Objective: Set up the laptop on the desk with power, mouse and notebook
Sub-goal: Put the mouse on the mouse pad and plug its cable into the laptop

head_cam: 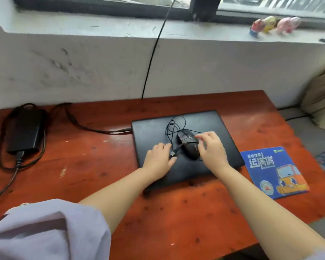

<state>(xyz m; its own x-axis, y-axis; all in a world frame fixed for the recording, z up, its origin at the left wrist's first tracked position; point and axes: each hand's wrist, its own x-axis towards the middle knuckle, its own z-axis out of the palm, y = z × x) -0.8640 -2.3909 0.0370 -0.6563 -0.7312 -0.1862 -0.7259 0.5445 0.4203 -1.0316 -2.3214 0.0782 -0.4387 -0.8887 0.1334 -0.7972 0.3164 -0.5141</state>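
A closed black laptop lies flat on the red-brown wooden desk. On its lid rests a black wired mouse with its cable looped behind it. My right hand curls over the mouse's right side, fingertips touching it. My left hand lies on the lid with the mouse's USB plug between its fingers. A black power brick sits at the desk's far left, and its cord runs into the laptop's left edge.
A blue mouse pad with a cartoon truck lies right of the laptop near the desk's right edge. A black cable runs up the white wall to the window sill, where small figurines stand. Bedding is at the right.
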